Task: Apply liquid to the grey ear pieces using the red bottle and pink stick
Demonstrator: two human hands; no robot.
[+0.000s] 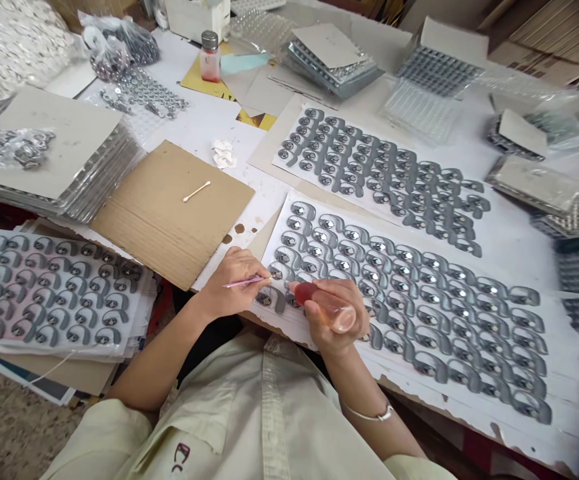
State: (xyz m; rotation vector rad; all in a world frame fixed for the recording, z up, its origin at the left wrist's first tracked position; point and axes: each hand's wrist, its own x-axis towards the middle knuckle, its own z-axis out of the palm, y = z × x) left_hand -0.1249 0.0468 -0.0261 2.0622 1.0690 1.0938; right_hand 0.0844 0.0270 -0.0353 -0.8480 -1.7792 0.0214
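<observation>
Left hand [232, 270]: fingers pinch pink stick [244, 283], tip at grey piece [278, 272] near left edge of white sheet [284, 220]; sheet on surface [199, 127]. Right hand [332, 339]: fingers wrapped round squeeze bottle [326, 307], nozzle toward same area. Advisable: steady stick at metal centre; squeeze lightly; keep nozzle and knuckles clear of neighbouring pieces. Cotton swab [196, 192] on cardboard [164, 220] could serve for excess.

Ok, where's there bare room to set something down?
Most of the brown cardboard around the cotton swab, between the stacked sheets and the left hand; a smaller white patch between the tissue and the metal bits. Crowded: the rows of gray pieces by the right hand.
</observation>
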